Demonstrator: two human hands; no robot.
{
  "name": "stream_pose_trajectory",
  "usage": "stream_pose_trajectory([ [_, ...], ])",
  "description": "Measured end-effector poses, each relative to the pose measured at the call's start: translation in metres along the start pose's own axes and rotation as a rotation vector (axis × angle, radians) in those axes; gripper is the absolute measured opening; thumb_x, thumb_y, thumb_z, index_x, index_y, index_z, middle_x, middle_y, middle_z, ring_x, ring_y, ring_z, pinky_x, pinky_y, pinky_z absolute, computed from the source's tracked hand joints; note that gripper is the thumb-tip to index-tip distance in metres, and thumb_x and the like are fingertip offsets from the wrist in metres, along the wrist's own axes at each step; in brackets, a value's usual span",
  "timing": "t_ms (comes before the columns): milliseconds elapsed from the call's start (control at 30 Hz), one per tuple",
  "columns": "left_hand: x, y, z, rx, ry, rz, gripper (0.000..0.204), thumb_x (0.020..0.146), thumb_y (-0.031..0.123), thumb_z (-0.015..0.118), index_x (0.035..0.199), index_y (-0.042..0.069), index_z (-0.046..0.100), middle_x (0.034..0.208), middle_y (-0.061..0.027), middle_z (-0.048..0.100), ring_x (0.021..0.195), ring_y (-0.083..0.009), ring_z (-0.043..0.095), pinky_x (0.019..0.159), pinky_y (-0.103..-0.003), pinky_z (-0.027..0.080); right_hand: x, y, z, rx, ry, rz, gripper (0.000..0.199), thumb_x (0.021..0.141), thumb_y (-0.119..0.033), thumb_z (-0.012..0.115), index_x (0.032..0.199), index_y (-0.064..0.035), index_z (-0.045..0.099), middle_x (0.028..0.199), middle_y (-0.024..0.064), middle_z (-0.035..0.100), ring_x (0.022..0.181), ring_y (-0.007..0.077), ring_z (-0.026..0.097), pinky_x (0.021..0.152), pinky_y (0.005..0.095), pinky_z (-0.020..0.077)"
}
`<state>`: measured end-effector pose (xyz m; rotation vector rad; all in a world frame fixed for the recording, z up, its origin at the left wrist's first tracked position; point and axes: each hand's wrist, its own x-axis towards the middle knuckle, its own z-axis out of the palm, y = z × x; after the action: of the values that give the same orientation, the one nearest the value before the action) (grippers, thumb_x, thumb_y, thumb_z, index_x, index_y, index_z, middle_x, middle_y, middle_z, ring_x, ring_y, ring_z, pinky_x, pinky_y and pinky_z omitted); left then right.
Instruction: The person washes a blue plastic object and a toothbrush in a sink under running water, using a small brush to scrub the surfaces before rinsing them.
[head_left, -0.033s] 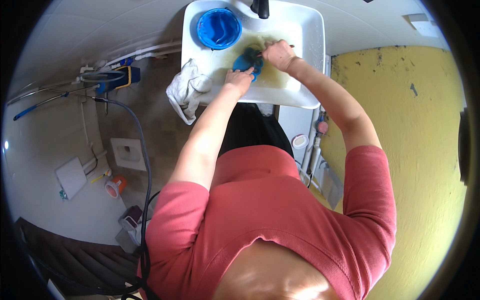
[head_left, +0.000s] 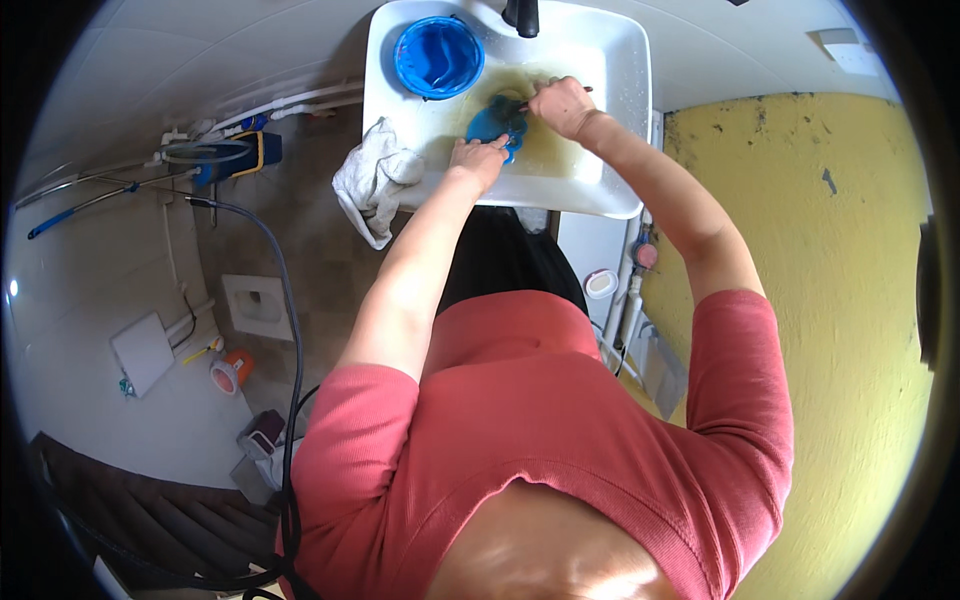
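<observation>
Looking down, we've got both hands in a white rectangular sink (head_left: 620,120) with a shallow pool of murky yellowish water in the bottom. Sitting in that water, right between our two grips, is a small blue object (head_left: 495,120); we can't tell exactly what it is, some rounded plastic piece.

Just up and to the left of the grips, a round blue bowl (head_left: 438,55) sits in the sink's corner. It looks like there's only a bit of wet sheen inside, nothing else we can make out.

Our left hand (head_left: 478,160) comes in from below with the forearm stretched almost straight, fingers curled down against the near edge of the blue object, pinning it. Our right hand (head_left: 562,105) reaches in from the right with the elbow bent, wrist cocked, and its grip is closed around a thin dark stick-like tool (head_left: 585,90) whose end pokes out to the right; the working end is at the blue object.

Left of the left grip, a crumpled white cloth (head_left: 375,185) hangs over the sink's front edge. A dark tap (head_left: 521,15) stands just beyond the grips.
</observation>
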<state>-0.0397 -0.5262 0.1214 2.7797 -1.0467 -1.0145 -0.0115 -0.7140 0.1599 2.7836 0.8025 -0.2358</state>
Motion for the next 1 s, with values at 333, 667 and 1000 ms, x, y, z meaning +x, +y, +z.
stream_pose_trajectory([
  [333, -0.007, 0.004, -0.014, 0.018, -0.043, 0.034, 0.03, 0.085, 0.01, 0.04, 0.108, 0.017, 0.057, 0.143, 0.0064, 0.027, 0.114, -0.0258, 0.047, 0.098, -0.043, 0.033, 0.027, 0.031, 0.01, -0.188, -0.044, -0.385, 0.008, 0.074, -0.014, 0.056, 0.071, -0.0129, 0.064, 0.089, 0.003, 0.06, 0.082, 0.0209, 0.06, 0.066, 0.0317, 0.0496],
  [667, -0.004, 0.005, -0.002, 0.007, 0.033, 0.134, 0.036, 0.08, 0.004, 0.042, 0.11, 0.017, 0.057, 0.142, 0.0044, 0.028, 0.109, -0.0266, 0.049, 0.096, -0.036, 0.037, 0.012, -0.008, 0.048, 1.414, -0.525, 0.871, 0.016, 0.079, -0.009, 0.048, 0.073, 0.0021, 0.057, 0.067, 0.0147, 0.059, 0.053, 0.0226, 0.056, 0.045, 0.035, 0.0435],
  [1000, -0.005, -0.001, 0.0, 0.014, 0.03, 0.083, 0.033, 0.084, 0.01, 0.04, 0.111, 0.019, 0.056, 0.142, 0.0046, 0.029, 0.108, -0.0249, 0.05, 0.092, -0.034, 0.04, -0.014, -0.005, 0.003, 0.306, -0.242, 0.296, 0.024, 0.073, -0.003, 0.05, 0.091, -0.01, 0.064, 0.093, 0.0118, 0.062, 0.086, 0.0258, 0.061, 0.073, 0.0333, 0.0498],
])
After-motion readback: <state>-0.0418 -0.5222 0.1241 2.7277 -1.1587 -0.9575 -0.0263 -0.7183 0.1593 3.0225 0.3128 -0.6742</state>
